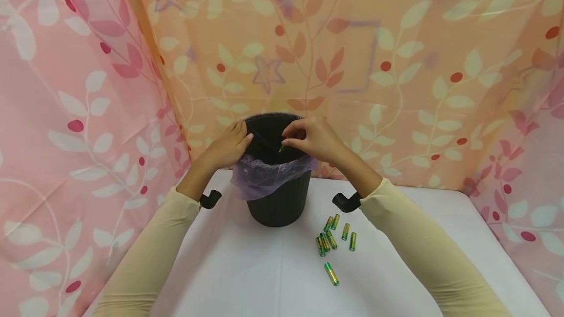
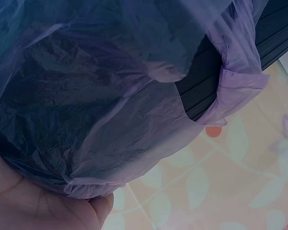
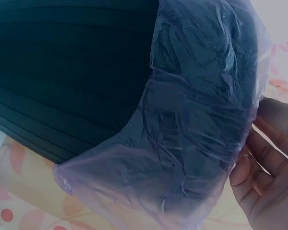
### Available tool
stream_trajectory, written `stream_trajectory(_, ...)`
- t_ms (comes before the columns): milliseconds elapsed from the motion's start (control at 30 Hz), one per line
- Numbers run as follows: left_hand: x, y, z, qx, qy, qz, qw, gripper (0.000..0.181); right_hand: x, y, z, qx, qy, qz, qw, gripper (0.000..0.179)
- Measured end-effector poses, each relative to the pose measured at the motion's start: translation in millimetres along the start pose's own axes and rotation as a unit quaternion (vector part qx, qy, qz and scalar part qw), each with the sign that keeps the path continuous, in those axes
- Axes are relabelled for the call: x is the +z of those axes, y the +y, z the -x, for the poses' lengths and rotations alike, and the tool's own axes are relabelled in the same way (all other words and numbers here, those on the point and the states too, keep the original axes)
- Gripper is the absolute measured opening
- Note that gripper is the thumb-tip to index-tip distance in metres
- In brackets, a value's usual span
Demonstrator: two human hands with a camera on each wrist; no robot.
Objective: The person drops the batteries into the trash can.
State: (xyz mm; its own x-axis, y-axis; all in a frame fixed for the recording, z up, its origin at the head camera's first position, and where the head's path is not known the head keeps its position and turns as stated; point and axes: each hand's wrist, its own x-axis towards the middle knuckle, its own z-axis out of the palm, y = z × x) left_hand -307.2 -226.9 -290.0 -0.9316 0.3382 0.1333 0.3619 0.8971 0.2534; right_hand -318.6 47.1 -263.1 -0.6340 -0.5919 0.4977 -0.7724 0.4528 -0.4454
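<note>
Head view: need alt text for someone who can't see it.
A person's right hand pinches what looks like a green battery at the mouth of a dark bin lined with a purple bag, the left hand touching the rim. More batteries lie on the white table.

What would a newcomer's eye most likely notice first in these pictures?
Probably the dark bin in the middle, with a purple bag folded over its rim, and the right hand pinching a green battery at its mouth, while the left hand touches the rim's left side. Then, perhaps, the loose batteries on the white table, toward the right, and the leaf-patterned cloth behind.
</note>
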Motion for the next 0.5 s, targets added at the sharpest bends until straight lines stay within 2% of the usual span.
stream_trajectory(267,0.7,-0.3,-1.5,0.001,-0.005,-0.007,1.0,0.063,2.7,1.7,3.7,-0.018,0.017,-0.028,0.9993,0.011)
stream_trajectory(500,-1.4,-0.3,-1.0,-0.001,-0.006,-0.006,1.0,0.064,-2.8,3.1,18.1,-0.023,0.023,-0.035,0.9988,0.008)
